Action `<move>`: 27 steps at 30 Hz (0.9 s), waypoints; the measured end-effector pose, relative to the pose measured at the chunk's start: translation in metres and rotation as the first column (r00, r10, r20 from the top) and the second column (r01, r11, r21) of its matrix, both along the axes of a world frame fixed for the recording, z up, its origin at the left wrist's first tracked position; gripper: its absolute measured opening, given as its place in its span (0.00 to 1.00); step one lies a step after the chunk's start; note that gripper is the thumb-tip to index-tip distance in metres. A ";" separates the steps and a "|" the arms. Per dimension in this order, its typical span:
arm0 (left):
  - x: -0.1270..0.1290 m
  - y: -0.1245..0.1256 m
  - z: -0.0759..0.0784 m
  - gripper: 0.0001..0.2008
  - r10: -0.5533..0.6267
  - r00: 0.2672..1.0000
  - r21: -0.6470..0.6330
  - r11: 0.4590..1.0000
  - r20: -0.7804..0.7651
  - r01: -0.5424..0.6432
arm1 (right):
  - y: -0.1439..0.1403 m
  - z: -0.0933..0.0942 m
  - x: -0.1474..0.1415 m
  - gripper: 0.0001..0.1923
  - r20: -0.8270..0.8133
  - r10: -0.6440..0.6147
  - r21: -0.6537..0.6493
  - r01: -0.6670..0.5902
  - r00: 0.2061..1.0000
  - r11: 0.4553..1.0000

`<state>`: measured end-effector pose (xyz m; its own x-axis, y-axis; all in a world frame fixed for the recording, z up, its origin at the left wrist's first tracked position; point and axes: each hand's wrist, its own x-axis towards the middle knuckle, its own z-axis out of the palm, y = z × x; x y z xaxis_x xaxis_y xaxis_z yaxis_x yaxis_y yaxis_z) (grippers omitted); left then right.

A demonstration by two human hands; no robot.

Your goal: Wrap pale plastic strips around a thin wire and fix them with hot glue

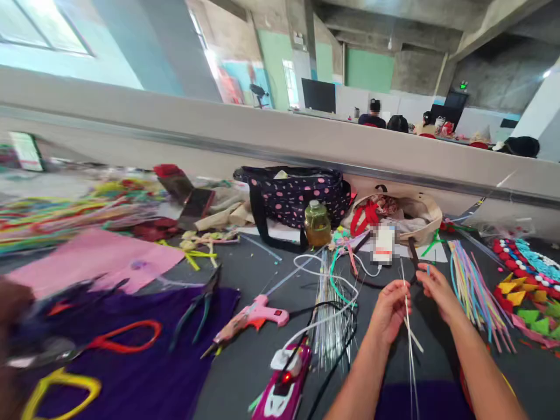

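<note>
My left hand (389, 312) pinches several thin clear wires (410, 350) that run upright from near the table edge up past my fingers. My right hand (437, 291) is just to the right of them, with its fingertips closed on something small and blue at the top; what it is I cannot tell. Both hands hover over the dark grey table (254, 361). A bundle of thin silvery wires (328, 315) lies left of my left hand, beside white and green cords (336, 280).
A pink glue gun (251, 321), dark pliers (196, 303) on purple felt (144, 361), pink felt (96, 256), a second pink glue gun (284, 385), a jar (317, 223), a dotted bag (293, 192), a tote bag (411, 216), pastel sticks (475, 286) and coloured felt pieces (525, 291). People sit beyond the partition.
</note>
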<state>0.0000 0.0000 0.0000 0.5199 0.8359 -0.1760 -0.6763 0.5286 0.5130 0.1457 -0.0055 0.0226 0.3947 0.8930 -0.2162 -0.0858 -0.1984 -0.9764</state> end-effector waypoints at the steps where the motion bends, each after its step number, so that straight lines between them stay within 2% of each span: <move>1: 0.001 -0.001 0.000 0.14 -0.026 1.000 0.010 1.000 -0.017 0.026 | -0.007 -0.004 0.003 0.24 -0.025 0.007 0.015 -0.007 1.000 1.000; 5: 0.006 -0.004 0.000 0.14 -0.113 0.990 0.059 0.991 -0.082 0.118 | -0.029 -0.016 0.012 0.18 -0.028 -0.021 0.100 0.024 0.999 0.995; 9: 0.011 -0.007 0.001 0.14 -0.188 0.971 0.102 0.974 -0.148 0.204 | -0.038 -0.013 0.013 0.17 0.039 -0.055 0.181 0.048 0.998 0.982; 15: 0.018 -0.014 0.000 0.13 -0.303 0.932 0.139 0.933 -0.199 0.333 | -0.044 -0.002 0.007 0.16 -0.118 0.038 0.164 -0.018 0.992 0.986; 20: 0.020 -0.017 0.002 0.16 -0.307 0.921 0.169 0.921 -0.239 0.350 | -0.045 0.002 0.011 0.15 -0.221 0.068 0.140 -0.038 0.973 0.989; 24: 0.021 -0.017 0.005 0.18 -0.309 0.909 0.195 0.909 -0.281 0.369 | -0.043 -0.001 0.014 0.17 -0.179 0.030 0.150 -0.003 0.983 0.989; 27: 0.022 -0.017 0.006 0.18 -0.283 0.919 0.186 0.922 -0.275 0.340 | -0.042 -0.003 0.014 0.18 -0.115 0.028 0.149 -0.010 0.993 0.989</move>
